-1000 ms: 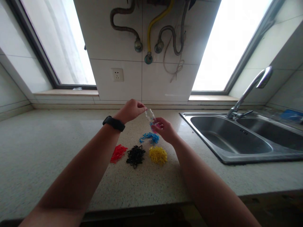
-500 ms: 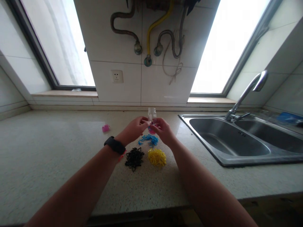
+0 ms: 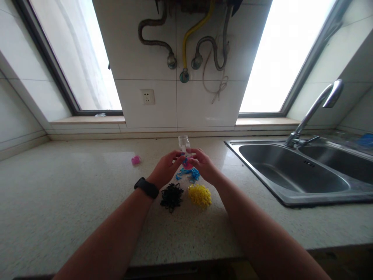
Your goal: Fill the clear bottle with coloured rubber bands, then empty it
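A small clear bottle with a pink base stands out between my hands, its mouth uncovered and some blue bits showing low inside. My left hand grips its left side with thumb and fingers. From the other side my right hand closes around the lower part. Just below the bottle lies a loose heap of blue rubber-band-like pieces. Closer to me are a pile of black bands and a pile of yellow bands.
A pink cap-like piece lies on the speckled counter to the left. On the right, a double steel sink with a tall faucet is set into the counter. Tiled wall and windows stand behind.
My hands and the bottle have come slightly closer to me, with the left fingers shifted on the bottle. The view has shifted a little left; red pieces by my left wrist are now hidden.
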Demonstrator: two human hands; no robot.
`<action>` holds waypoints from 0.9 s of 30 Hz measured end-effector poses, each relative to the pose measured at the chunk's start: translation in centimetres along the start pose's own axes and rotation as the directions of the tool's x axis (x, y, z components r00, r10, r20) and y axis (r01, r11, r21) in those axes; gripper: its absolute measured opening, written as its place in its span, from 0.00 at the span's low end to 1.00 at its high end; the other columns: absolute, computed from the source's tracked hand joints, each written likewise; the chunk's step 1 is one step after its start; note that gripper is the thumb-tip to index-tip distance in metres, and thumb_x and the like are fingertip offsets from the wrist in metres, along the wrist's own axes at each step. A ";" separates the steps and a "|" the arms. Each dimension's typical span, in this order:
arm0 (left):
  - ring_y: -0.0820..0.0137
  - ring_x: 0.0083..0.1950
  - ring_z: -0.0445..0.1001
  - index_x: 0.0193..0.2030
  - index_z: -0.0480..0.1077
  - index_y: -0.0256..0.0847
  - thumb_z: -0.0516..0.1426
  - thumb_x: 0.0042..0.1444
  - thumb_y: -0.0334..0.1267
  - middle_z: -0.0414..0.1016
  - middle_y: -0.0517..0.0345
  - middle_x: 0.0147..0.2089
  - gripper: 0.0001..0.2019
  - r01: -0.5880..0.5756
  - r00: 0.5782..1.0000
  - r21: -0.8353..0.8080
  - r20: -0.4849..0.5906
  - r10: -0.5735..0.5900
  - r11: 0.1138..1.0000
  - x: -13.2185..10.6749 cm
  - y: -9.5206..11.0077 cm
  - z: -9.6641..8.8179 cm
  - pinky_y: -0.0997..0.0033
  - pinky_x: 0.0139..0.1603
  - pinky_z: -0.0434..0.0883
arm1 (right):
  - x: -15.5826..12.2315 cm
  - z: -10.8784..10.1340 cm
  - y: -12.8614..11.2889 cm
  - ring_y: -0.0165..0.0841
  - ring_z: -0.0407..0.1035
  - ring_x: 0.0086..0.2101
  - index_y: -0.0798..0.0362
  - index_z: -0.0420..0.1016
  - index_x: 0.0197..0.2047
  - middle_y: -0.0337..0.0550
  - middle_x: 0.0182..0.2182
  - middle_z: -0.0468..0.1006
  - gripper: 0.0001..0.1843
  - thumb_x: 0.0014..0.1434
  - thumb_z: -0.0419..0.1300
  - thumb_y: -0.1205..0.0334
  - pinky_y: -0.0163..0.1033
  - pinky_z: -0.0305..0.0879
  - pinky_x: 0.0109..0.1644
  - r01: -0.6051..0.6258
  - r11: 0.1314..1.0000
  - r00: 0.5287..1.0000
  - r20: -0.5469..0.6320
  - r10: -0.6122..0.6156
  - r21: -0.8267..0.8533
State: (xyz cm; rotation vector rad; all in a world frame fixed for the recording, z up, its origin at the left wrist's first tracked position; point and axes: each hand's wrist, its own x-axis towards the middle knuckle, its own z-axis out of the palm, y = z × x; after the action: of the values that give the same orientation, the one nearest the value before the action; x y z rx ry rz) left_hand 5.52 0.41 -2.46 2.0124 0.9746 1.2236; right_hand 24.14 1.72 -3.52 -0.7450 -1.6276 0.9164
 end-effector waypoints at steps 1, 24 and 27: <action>0.67 0.41 0.75 0.50 0.72 0.40 0.52 0.64 0.51 0.77 0.49 0.47 0.18 -0.015 1.000 0.030 -0.008 0.015 0.999 -0.1 0.0 -0.1 0.69 0.37 0.72 | 0.0 0.0 0.0 0.31 0.71 0.39 0.48 0.75 0.52 0.45 0.47 0.70 0.22 0.57 0.64 0.48 0.38 0.72 0.42 -0.001 1.000 1.000 0.009 0.001 0.013; 0.65 0.48 0.71 0.60 0.69 0.41 0.46 0.68 0.40 0.73 0.48 0.48 0.19 -0.146 0.987 0.259 -0.021 0.157 0.955 -0.1 -0.3 -0.6 0.64 0.48 0.71 | -0.4 0.5 -0.7 0.34 0.73 0.40 0.48 0.70 0.49 0.43 0.45 0.77 0.21 0.54 0.66 0.51 0.42 0.75 0.42 -0.210 0.911 0.975 0.003 0.224 0.355; 0.65 0.49 0.71 0.58 0.69 0.39 0.45 0.68 0.38 0.73 0.49 0.46 0.18 -0.151 0.984 0.293 -0.050 0.173 0.944 -0.1 -0.2 -0.7 0.64 0.51 0.69 | -0.2 0.0 -0.5 0.34 0.74 0.41 0.47 0.69 0.49 0.44 0.47 0.76 0.21 0.54 0.66 0.53 0.43 0.75 0.44 -0.200 0.916 0.977 -0.002 0.214 0.347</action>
State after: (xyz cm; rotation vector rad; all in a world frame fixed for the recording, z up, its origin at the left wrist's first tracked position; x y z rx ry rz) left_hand 4.77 0.55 -2.40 2.3272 1.0942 1.3141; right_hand 24.14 1.29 -3.17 -0.6914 -1.3191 1.2933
